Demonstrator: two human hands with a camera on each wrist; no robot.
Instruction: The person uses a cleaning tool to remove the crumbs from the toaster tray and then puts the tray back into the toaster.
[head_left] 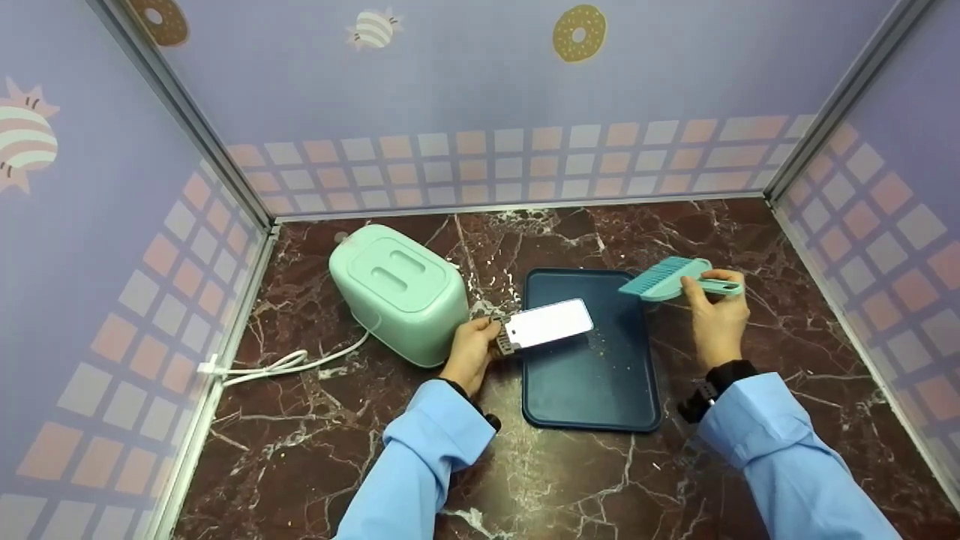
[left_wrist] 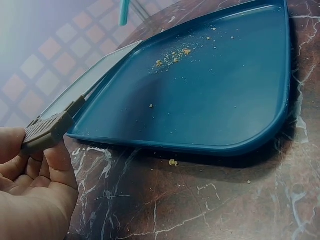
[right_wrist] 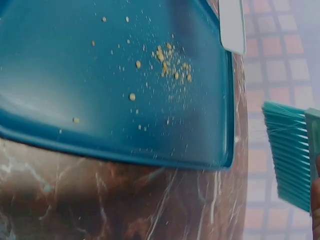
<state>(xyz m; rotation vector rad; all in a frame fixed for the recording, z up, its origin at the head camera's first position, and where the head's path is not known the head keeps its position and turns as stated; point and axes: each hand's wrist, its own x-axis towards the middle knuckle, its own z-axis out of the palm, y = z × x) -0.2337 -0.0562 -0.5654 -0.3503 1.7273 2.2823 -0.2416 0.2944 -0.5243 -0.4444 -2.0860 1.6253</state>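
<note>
My left hand [head_left: 469, 354] grips the ribbed brown end of a flat white scraper-like tool [head_left: 551, 324]. Its pale rectangular blade juts over the left side of a dark blue tray [head_left: 592, 397]. With my right hand [head_left: 718, 322] I hold a teal brush [head_left: 664, 279] by its handle, bristles pointing left near the tray's upper right edge. In the right wrist view the bristles [right_wrist: 289, 155] are apart from the tray. Yellowish crumbs [right_wrist: 165, 62] lie scattered on the tray, and one crumb [left_wrist: 173, 162] sits on the marbled surface beside it.
A mint-green toaster [head_left: 409, 300] with two slot shapes on top stands left of the tray, close to my left hand. Its white cord [head_left: 300, 364] runs to the left wall. White bits [head_left: 491, 281] lie behind the left hand. Patterned walls enclose the back and sides.
</note>
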